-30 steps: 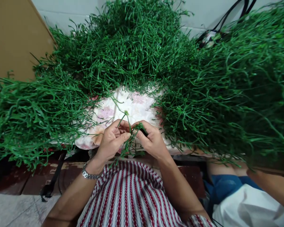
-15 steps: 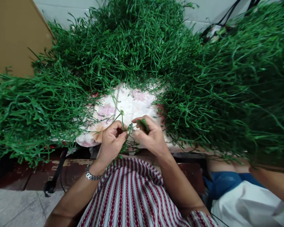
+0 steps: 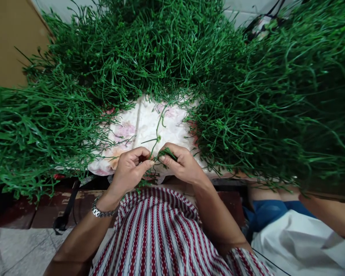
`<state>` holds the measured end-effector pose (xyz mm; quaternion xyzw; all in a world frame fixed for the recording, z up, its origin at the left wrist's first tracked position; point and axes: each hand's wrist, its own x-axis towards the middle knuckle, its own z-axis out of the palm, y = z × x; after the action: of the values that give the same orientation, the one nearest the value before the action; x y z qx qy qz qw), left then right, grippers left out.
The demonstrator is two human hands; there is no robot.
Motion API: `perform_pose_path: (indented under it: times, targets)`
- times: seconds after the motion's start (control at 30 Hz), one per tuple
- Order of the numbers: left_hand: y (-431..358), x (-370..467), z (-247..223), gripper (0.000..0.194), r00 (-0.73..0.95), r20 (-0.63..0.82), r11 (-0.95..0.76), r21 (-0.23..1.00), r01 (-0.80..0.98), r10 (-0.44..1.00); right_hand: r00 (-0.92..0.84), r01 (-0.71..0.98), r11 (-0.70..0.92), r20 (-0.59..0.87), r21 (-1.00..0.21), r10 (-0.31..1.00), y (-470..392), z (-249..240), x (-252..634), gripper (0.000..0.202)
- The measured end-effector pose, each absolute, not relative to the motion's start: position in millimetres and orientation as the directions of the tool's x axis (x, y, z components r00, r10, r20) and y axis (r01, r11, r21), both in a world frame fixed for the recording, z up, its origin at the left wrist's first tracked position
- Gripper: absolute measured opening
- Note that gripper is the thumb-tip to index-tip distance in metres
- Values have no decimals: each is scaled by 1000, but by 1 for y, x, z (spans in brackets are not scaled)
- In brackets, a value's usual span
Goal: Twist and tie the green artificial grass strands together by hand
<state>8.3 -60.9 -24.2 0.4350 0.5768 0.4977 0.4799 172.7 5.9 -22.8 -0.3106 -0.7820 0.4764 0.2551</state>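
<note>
Over the cloth: I saw both hands meet just above the flowered cloth [image 3: 149, 122].
Left hand [image 3: 129, 168]: curled, pinching a thin green stem [image 3: 156, 138].
Right hand [image 3: 182, 165]: closed around a small green bundle [image 3: 166, 154], touching the stem.
Surface: the cloth lay on a worn wooden bench [image 3: 46, 207], ringed by heaps of green strands [image 3: 261, 107].
Room: I noted a pale wall [image 3: 241, 11], brown board [image 3: 8, 46], grey floor [image 3: 14, 253].
Neighbour: another person's arm [image 3: 330, 214] showed beside me.

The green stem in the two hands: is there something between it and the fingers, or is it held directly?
Nothing visible stands between them. The left hand and the right hand pinch the green stem directly with bare fingertips, above the flowered cloth. The big heaps of green stems lie around, apart from the hands.
</note>
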Motion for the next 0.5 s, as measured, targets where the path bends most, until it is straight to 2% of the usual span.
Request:
perform_pose_path:
  times: [0.13, 0.27, 0.37, 0.43, 0.5]
  targets:
    - [-61, 14, -25, 8, -200, -110, 109, 994, -19, 974, -681, 189, 258, 62, -947, 729, -1, -25, 168, 18]
    - [-60, 20, -27, 11, -276, -74, 37, 990, -138, 958, -643, 213, 219, 32, -952, 766, -6, -28, 164, 21]
    - [-61, 22, -27, 11, -226, -154, 83, 952, -296, 962, -660, 101, 6, -63, -995, 748, -8, -30, 163, 28]
    - [-63, 21, -27, 13, -143, -247, 178, 908, -380, 958, -704, 6, -174, -128, -985, 699, -10, -30, 164, 33]
    - [-65, 19, -25, 18, -50, -326, 276, 863, -422, 944, -751, -37, -282, -160, -959, 640, -11, -29, 166, 35]
